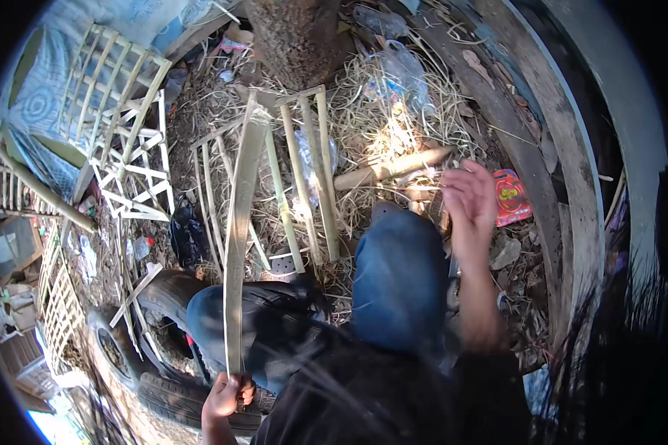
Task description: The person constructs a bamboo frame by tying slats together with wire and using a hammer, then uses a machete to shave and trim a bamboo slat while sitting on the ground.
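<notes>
My left hand (227, 397), low in the picture beside my left thigh, is closed round the near end of a long, flat bamboo slat (239, 222). The slat stretches away from me, its far end frayed and close to the tree trunk. My right hand (470, 197) is raised past my right knee, fingers apart and loosely bent, with nothing seen in it. Just left of it a thick, pointed wooden stake (392, 167) lies on the ground. Beyond my legs lies a frame of several bamboo strips (323, 174), partly crossed by the held slat.
A tree trunk (295, 37) stands at the far middle, with pale shavings (349, 119) around it. Lattice frames (115, 89) lean at the left. Old tyres (172, 297) lie by my left leg. A red packet (510, 197) lies near long planks (564, 148) at the right.
</notes>
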The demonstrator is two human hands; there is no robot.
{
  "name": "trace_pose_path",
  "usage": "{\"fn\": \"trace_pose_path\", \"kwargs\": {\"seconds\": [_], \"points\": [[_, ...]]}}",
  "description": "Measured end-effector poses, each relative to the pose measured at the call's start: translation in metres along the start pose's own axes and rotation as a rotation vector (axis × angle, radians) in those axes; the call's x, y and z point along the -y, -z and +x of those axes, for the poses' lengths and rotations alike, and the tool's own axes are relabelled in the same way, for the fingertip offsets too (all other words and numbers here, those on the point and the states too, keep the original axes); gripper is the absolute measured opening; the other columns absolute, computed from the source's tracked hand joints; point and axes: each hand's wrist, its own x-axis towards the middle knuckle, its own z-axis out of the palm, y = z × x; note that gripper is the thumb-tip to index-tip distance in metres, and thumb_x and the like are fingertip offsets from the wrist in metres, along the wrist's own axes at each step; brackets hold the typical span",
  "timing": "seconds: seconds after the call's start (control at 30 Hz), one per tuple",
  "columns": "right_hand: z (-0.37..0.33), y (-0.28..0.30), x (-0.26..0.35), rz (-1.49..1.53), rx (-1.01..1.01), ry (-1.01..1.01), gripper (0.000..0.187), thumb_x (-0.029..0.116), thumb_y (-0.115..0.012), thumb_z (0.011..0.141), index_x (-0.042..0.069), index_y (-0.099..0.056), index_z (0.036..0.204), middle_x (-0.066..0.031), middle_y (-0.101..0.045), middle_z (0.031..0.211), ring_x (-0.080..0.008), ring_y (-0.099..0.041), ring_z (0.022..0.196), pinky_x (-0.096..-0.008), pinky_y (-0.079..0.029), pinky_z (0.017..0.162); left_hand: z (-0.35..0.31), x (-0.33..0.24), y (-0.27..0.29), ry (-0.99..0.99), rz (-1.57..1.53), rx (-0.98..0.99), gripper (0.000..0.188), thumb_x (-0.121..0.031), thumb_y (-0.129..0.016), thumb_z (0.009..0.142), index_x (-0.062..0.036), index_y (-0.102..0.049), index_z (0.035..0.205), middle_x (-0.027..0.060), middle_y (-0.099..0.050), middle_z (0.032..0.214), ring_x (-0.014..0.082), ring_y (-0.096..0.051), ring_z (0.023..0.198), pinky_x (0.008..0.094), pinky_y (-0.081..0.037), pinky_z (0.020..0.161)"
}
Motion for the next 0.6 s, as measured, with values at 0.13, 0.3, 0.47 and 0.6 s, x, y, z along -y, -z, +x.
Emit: {"fn": "trace_pose_path", "kwargs": {"seconds": [0.13,0.3,0.47,0.6], "points": [[-0.088,0.208,-0.225,-0.496,-0.25,-0.537,0.048,0.009,-0.071,0.078,0.002,-0.045,0.117,-0.0092,-0.059,0.096,-0.0167,-0.057,0.083,-0.0324,-0.048,0.072,0.003,-0.027,-0.018,0.113,0.3,-0.215,0.043,-0.033,-0.046,0.1,-0.0046,-0.051,0.069,-0.0037,-0.046,0.06,0.0063,-0.042,0.055,0.0241,-0.033,0.051],[-0.215,0.239,-0.287,-0.708,-0.165,-0.937,0.046,0.01,-0.072,0.079,0.0,-0.044,0.114,-0.0066,-0.056,0.088,-0.0147,-0.054,0.077,-0.0329,-0.046,0.066,-0.009,-0.004,-0.016,-0.085,0.317,-0.287,0.043,-0.041,-0.055,0.094,-0.0037,-0.054,0.073,-0.0056,-0.044,0.061,0.0064,-0.038,0.058,0.0256,-0.031,0.053],[-0.209,0.239,-0.287,-0.73,-0.1,-1.015,0.043,0.01,-0.072,0.08,0.0,-0.045,0.112,-0.0061,-0.056,0.087,-0.0141,-0.054,0.075,-0.0319,-0.046,0.064,-0.007,0.002,-0.023,0.055,0.341,-0.475,0.045,-0.04,-0.065,0.088,-0.0077,-0.049,0.062,-0.0075,-0.039,0.055,0.0051,-0.034,0.052,0.0272,-0.026,0.046],[-0.187,0.244,-0.283,-0.744,-0.064,-1.009,0.042,0.01,-0.072,0.08,0.0,-0.045,0.111,-0.0056,-0.056,0.085,-0.0135,-0.053,0.073,-0.031,-0.045,0.063,0.0,0.004,-0.01,0.039,0.212,-0.301,0.046,-0.038,-0.063,0.091,-0.0069,-0.052,0.059,-0.0055,-0.045,0.052,0.0051,-0.04,0.048,0.0266,-0.03,0.044]]}}
